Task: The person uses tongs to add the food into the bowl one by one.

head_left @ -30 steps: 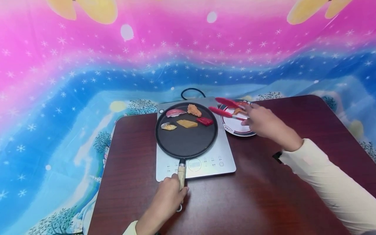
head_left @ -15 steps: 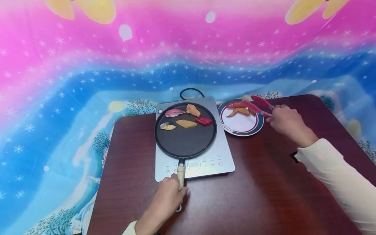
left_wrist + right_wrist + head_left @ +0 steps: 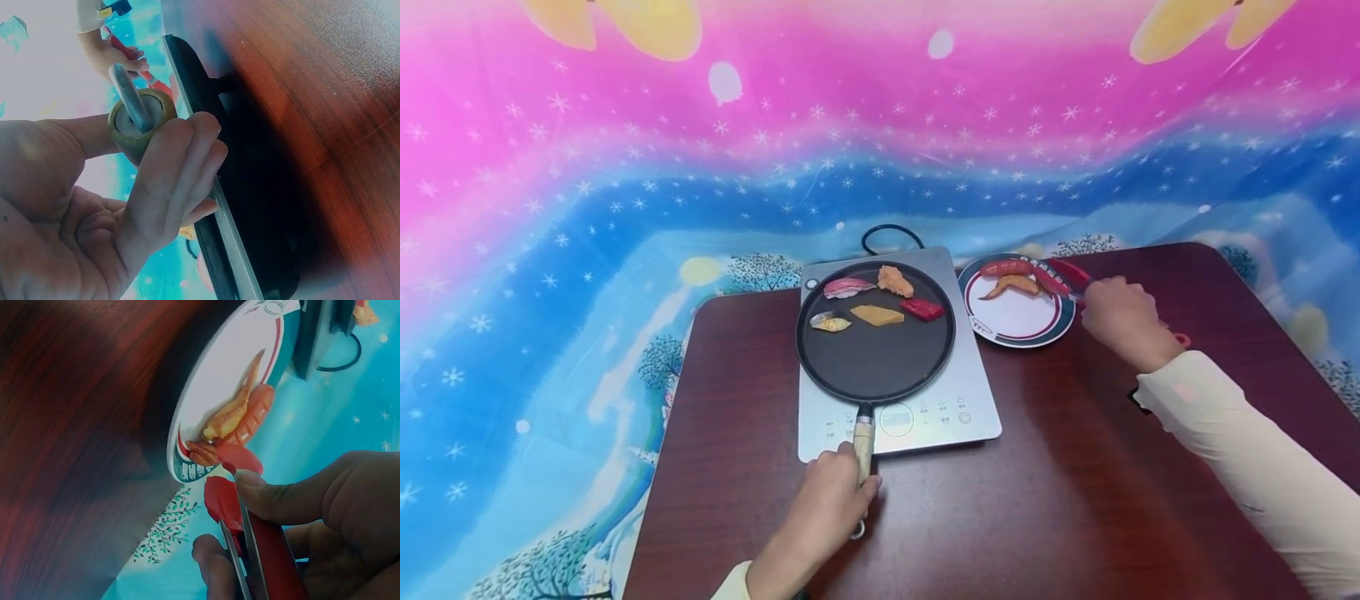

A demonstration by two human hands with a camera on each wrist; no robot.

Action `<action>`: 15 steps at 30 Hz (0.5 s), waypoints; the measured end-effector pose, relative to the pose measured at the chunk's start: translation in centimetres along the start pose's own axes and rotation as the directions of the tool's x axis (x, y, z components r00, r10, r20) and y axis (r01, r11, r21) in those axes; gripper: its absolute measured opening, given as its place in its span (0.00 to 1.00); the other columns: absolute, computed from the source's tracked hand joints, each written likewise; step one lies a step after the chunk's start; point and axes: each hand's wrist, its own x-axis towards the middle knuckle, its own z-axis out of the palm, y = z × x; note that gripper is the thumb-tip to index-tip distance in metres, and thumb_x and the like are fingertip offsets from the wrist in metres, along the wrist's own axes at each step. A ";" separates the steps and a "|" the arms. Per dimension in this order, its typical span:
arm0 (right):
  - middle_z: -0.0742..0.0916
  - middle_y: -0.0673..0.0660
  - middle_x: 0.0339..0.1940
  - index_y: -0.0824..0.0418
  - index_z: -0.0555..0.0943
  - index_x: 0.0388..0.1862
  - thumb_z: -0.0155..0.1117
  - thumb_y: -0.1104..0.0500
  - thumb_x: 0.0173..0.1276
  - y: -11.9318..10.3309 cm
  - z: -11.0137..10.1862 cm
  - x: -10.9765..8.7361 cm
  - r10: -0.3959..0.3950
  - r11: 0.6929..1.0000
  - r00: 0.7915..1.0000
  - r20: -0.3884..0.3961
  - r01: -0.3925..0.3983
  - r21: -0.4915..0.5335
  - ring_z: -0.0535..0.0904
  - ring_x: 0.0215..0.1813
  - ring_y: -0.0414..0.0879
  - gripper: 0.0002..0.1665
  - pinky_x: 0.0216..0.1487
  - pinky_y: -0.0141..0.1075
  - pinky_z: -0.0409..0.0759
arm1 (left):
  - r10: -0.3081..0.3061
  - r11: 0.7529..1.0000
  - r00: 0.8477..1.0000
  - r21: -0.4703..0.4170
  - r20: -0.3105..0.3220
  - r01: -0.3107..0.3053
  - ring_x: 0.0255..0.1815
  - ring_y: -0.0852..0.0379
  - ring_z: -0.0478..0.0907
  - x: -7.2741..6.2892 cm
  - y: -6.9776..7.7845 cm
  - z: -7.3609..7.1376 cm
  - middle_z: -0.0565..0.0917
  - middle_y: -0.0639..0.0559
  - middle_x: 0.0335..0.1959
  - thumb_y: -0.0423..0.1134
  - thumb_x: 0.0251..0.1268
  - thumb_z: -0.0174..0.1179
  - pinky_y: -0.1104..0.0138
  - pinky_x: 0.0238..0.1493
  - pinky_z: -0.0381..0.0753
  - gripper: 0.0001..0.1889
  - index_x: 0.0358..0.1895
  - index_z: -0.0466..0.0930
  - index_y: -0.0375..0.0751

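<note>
My left hand (image 3: 820,500) grips the wooden handle (image 3: 864,442) of a flat black frying pan (image 3: 872,358); the left wrist view shows the fingers curled round the handle's end. Red-tipped tongs (image 3: 232,456) are in my right hand (image 3: 1123,321), squeezed between thumb and fingers. Their tips sit at the right rim of a white plate (image 3: 1011,321) with a green border, slightly apart. On the plate lie a scored sausage (image 3: 257,409), a chicken wing (image 3: 231,415) and a small reddish-brown piece (image 3: 203,454) beside the tips. Whether the tips touch that piece I cannot tell.
The pan rests on a silver induction cooker (image 3: 966,367) with a black cable behind it. In the pan lie a pink slice (image 3: 848,287), an orange lump (image 3: 895,282), a red slice (image 3: 922,310), a tan slice (image 3: 877,316) and a silvery-yellow piece (image 3: 830,322). A patterned cloth (image 3: 880,192) hangs behind.
My right hand with the tongs has swung right from beside the pan, past the plate, then down to the plate's right rim. The tips have drawn closer together. The left hand stays put.
</note>
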 end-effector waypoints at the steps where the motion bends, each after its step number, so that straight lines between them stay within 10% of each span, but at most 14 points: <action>1: 0.81 0.76 0.39 0.79 0.81 0.47 0.68 0.60 0.63 -0.1 0.1 0.1 -0.004 1.000 1.000 0.001 0.004 -0.014 0.77 0.38 0.67 0.21 0.43 0.66 0.82 | 0.002 1.000 1.000 0.002 -0.002 -0.002 0.15 0.60 0.72 0.0 0.0 0.0 0.74 0.50 0.19 0.38 0.61 0.71 0.71 0.16 0.71 0.14 0.32 0.76 0.33; 15: 0.81 0.77 0.37 0.80 0.80 0.48 0.66 0.64 0.64 -1.3 1.2 0.6 0.022 0.995 1.000 -0.014 -0.023 -0.101 0.79 0.37 0.68 0.20 0.41 0.64 0.84 | 0.001 1.000 1.000 0.012 -0.007 -0.001 0.16 0.60 0.73 0.0 0.0 0.0 0.75 0.49 0.18 0.38 0.60 0.72 0.70 0.17 0.72 0.14 0.31 0.76 0.33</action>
